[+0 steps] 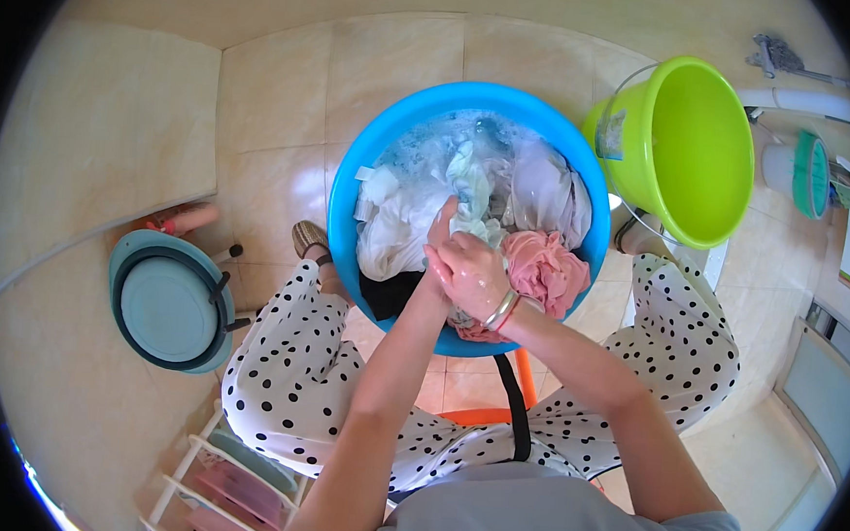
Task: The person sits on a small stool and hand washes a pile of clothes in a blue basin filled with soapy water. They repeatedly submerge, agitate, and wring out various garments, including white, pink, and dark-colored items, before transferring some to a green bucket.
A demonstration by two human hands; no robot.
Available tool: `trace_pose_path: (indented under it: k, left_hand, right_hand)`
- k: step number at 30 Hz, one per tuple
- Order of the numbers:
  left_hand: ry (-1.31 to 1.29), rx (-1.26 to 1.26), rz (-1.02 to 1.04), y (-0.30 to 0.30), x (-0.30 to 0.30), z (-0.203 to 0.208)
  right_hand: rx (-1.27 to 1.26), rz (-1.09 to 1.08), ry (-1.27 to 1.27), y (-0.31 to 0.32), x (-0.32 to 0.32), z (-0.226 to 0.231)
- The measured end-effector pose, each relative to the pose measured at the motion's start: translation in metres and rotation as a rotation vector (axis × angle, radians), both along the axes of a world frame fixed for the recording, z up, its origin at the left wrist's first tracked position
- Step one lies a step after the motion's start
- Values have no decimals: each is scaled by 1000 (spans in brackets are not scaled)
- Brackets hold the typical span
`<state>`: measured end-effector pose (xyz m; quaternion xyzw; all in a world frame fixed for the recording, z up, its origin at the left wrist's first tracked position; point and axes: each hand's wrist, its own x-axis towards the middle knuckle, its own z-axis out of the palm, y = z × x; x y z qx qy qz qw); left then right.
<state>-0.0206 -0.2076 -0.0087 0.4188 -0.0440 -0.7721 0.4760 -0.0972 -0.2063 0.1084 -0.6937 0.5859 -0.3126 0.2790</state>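
Observation:
A round blue basin of sudsy water stands on the floor between my knees. Over its near half, my right hand, wearing a silver bangle and a red cord, is closed and pressed against my left hand. The left hand's thumb side shows, but its fingers are hidden. Whatever lies between the hands is out of sight. Just beyond them is a wet pale green cloth. White clothes lie to the left, a black piece at the near left, pink cloth to the right, and whitish fabric farther back.
A lime green bucket with a wire handle stands tilted at the basin's far right. Grey-blue basins rest against the left wall. A white rack sits at lower left. Beneath me is an orange stool. A white pipe runs at far right.

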Motion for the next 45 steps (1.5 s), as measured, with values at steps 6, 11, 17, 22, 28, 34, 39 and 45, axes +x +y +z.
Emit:
trace_pose_path:
  k: [6, 11, 17, 22, 28, 34, 39, 45]
  left_hand:
    - [-156, 432, 94, -10, -51, 48]
    - [-293, 465, 20, -13, -40, 48]
    - [416, 264, 94, -2, -17, 33]
    - [-542, 320, -55, -14, -50, 53]
    - [-474, -209, -453, -46, -37, 120]
    - [-664, -582, -1043, -99, 9, 114]
    - [-1709, -845, -678, -95, 20, 54]
    - [-625, 84, -225, -70, 0, -1]
  right_hand:
    - [344, -214, 19, -53, -69, -69]
    - [181, -225, 99, -35, -59, -74]
    - [207, -91, -102, 1, -13, -12]
    - [500, -135, 70, -41, -91, -92]
    - [760, -287, -934, -80, -109, -78]
    - [885, -379, -1063, -102, -111, -94]
    - [279, -339, -30, -122, -120, -123]
    - [518, -132, 551, -118, -63, -139]
